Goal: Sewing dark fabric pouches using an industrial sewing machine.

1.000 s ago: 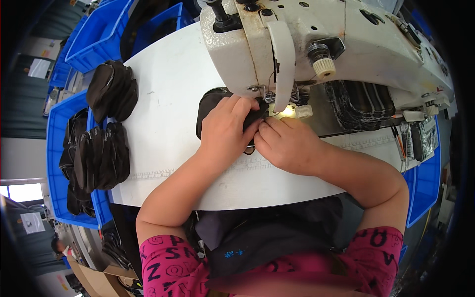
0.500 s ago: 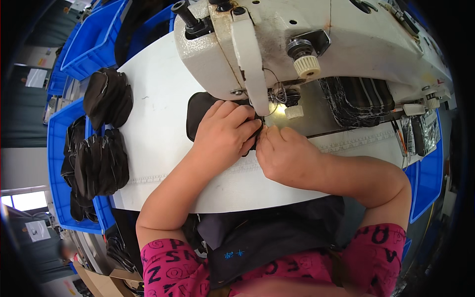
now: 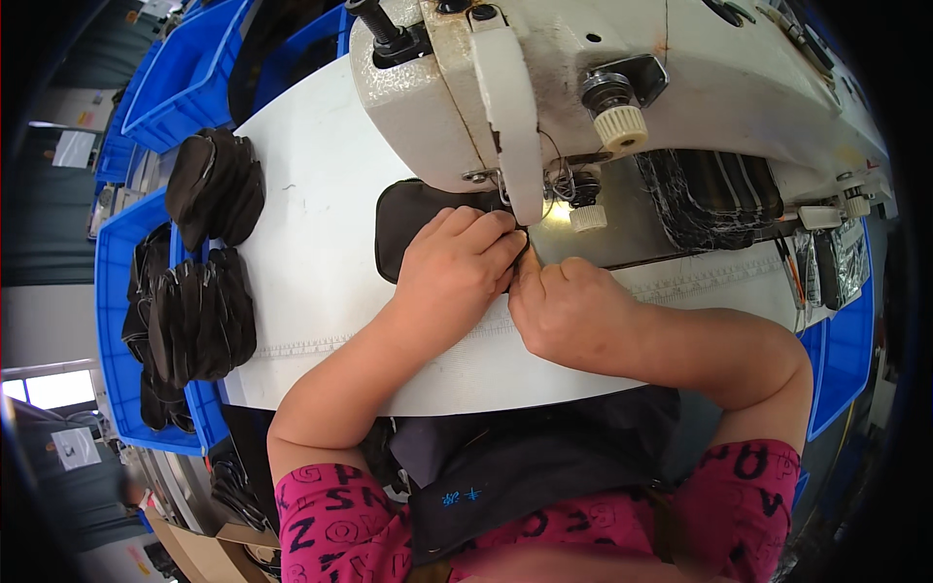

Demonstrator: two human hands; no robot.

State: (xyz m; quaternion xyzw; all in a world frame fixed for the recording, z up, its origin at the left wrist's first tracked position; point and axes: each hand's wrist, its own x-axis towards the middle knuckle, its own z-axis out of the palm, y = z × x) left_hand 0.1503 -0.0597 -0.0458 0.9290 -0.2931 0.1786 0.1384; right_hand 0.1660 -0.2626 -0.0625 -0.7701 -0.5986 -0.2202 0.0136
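Observation:
A black fabric piece [image 3: 400, 228] with rounded corners lies on the white table under the needle area of a sewing machine [image 3: 520, 126]. My left hand [image 3: 455, 264] rests on its right part, fingers bent and pressing the cloth down beside the presser foot. My right hand [image 3: 569, 306] is closed, its thumb and forefinger pinching the edge of the same piece just in front of the needle. The two hands' fingertips nearly meet there. The needle itself is hidden behind the machine's white lever and my fingers.
Stacked black pieces [image 3: 714, 199] lie under the machine arm at right. Black pouches [image 3: 214, 189] sit at the table's left edge, more of them [image 3: 199, 316] over a blue bin [image 3: 112, 340]. A ruler strip [image 3: 700, 282] crosses the table; small tools [image 3: 792, 267] lie far right.
The view has shifted slightly, so the machine and cloth appear a little farther right. Both hands keep their places on the black fabric, with fingers moved slightly at its edge.

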